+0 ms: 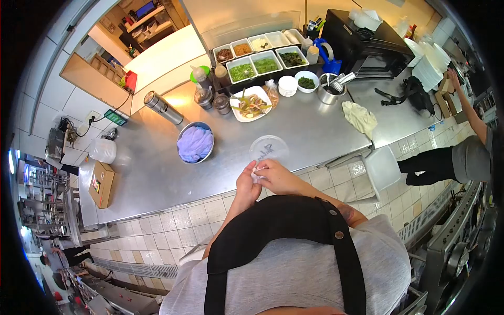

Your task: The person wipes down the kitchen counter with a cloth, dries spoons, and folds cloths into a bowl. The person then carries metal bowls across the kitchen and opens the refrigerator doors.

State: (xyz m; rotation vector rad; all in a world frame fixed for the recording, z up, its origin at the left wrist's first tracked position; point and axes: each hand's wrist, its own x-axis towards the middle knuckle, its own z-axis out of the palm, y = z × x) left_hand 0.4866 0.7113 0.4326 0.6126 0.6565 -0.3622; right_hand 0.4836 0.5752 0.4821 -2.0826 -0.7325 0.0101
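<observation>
Small, crumpled white wad (256,176) could slip
My left grip (248,185) and right grip (279,177) pinch it near the front edge of the grey steel counter (152,176); I reckon loosening either could drop it

Fingers (268,163) partly hide a white thing (256,176) (too small to name), and the right-side co-worker (470,160) is cut off.
</observation>
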